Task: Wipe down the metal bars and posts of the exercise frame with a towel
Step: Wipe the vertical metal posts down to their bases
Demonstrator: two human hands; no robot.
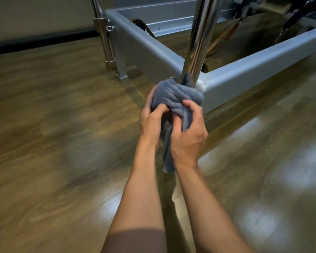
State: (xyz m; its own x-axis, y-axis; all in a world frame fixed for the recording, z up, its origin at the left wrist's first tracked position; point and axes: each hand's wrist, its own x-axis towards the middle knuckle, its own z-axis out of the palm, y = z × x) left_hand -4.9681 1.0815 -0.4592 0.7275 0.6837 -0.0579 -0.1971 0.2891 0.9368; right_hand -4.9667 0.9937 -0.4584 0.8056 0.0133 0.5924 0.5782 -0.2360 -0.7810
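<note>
- Wood-look floor (62, 125) all round, glossy w/ pale light patches on the rt side.
- Grey frame (148, 46) of the exercise rig forms a corner right behind the hands; one rail runs back-left, the other back-right.
- Near chrome post (199, 37) rises from that corner, tilted a bit in the wide-angle view, shiny w/ reflections.
- 2nd chrome post (103, 31) stands further back-left, fixed to the frame by a metal bracket w/ a small ring; its foot sits on the floor beside a grey frame leg (121, 68).
- Inside the frame: brown strap (144, 27) over the far rail, more straps + hardware top rt, too blurred to sort out.
- Dark baseboard (40, 42) along the wall, top left.
- Blue-grey towel (175, 95) is bunched around the base of the near post, at frame-corner level; a loose tail hangs down btwn the wrists.
- Left hand (151, 123): fingers curled round the towel's left side, thumb pressed into the cloth in front.
- Right hand (190, 132): fingers closed over the towel's front/right, pinching a fold.
- Both forearms bare, reaching fwd from bottom centre, close together, nearly parallel, wrists just apart.
</note>
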